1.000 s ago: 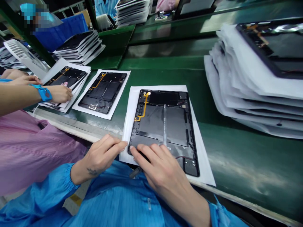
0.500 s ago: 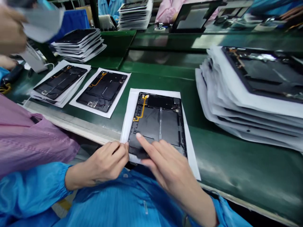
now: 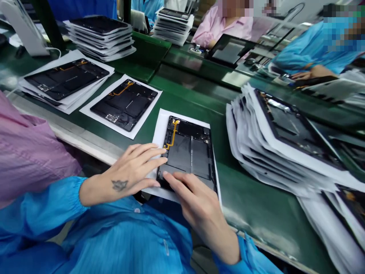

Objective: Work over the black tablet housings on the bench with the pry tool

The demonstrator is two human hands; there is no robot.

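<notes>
A black tablet housing [image 3: 179, 158] lies open-side up on a white sheet [image 3: 160, 127] at the bench's front edge. An orange flex cable [image 3: 172, 137] runs down its upper left side. My left hand [image 3: 132, 169] reaches over the left edge, fingers extended and apart, fingertips at the housing's rim. Over the lower part of the housing is my right hand [image 3: 201, 203], its index finger stretched out near the lower left corner and the other fingers loosely bent. Neither hand grips anything that I can see. The housing's bottom edge is partly hidden behind my right hand.
To the left, another housing [image 3: 125, 104] lies on paper, with a small pile [image 3: 67, 80] beyond it. Tall stacks of housings interleaved with paper stand at right [image 3: 251, 140] and back left [image 3: 99, 38]. A co-worker's pink sleeve [image 3: 34, 152] is close on my left.
My left hand has unbent from a closed pinch at the sheet's edge and moved up onto the housing's left rim. My right index finger stays near the lower left. The view has shifted right.
</notes>
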